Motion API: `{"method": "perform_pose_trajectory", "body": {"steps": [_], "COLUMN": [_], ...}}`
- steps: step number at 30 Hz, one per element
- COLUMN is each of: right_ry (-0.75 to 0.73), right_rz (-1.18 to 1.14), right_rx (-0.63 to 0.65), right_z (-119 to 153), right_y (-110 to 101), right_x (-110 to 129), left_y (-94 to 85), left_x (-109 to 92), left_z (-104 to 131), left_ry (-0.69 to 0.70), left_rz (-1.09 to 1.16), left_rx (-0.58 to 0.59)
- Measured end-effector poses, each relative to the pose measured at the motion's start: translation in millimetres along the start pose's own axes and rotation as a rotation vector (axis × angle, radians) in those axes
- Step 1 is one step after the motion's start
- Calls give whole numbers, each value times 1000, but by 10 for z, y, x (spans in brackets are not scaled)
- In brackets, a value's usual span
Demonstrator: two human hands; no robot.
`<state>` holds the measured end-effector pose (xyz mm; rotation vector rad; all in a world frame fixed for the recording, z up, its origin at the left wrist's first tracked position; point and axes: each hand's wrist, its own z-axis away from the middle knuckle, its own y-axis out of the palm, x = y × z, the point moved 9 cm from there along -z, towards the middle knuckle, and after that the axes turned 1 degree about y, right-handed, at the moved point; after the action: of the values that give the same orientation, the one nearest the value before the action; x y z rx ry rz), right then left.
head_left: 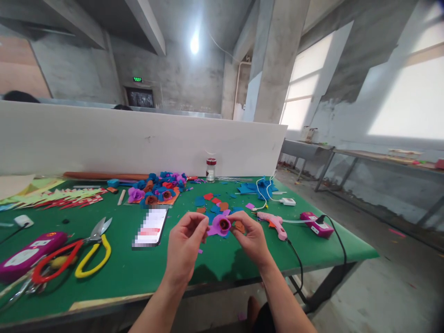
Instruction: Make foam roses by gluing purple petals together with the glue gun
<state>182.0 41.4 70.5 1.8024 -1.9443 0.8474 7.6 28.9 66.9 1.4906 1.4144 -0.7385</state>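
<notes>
A purple paper flower (216,225) with a dark brown centre is held up between my two hands, above the green table. My left hand (187,240) pinches a petal at its left edge between thumb and fingers. On the other side, my right hand (252,238) grips the flower with closed fingertips. Behind it lie loose cut pieces of paper in blue, red, brown and purple, among them a brown piece (224,206). Right of my right hand rests a pink glue gun (274,223) with a clear glue stick in its back. The fingertips partly cover the flower's edges.
Finished paper flowers (163,187) are heaped at the back left, near a phone (151,229). Large scissors (99,238) with red and yellow handles lie left, by a purple power strip (33,252). A red-lidded jar (211,169) stands before the white partition (149,143). Cords hang off the right side.
</notes>
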Motion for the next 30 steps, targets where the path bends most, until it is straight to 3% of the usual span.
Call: {"method": "perform_pose_trajectory", "body": {"steps": [3, 9, 19, 30], "right_ry": [-16, -107, -71, -85], "right_rz": [13, 103, -6, -15], "right_rx": [-111, -275, -240, -236], "right_z": [3, 46, 77, 84], "right_y": [-65, -98, 18, 40], "right_x": [-2, 101, -1, 9], "left_y": [-82, 40, 131, 147], "left_x": [-1, 204, 76, 113], "left_z": [-15, -18, 37, 82], "left_ry": [59, -62, -2, -121], "left_rz": [-9, 72, 61, 112], "left_rx": [-62, 34, 21, -24]}}
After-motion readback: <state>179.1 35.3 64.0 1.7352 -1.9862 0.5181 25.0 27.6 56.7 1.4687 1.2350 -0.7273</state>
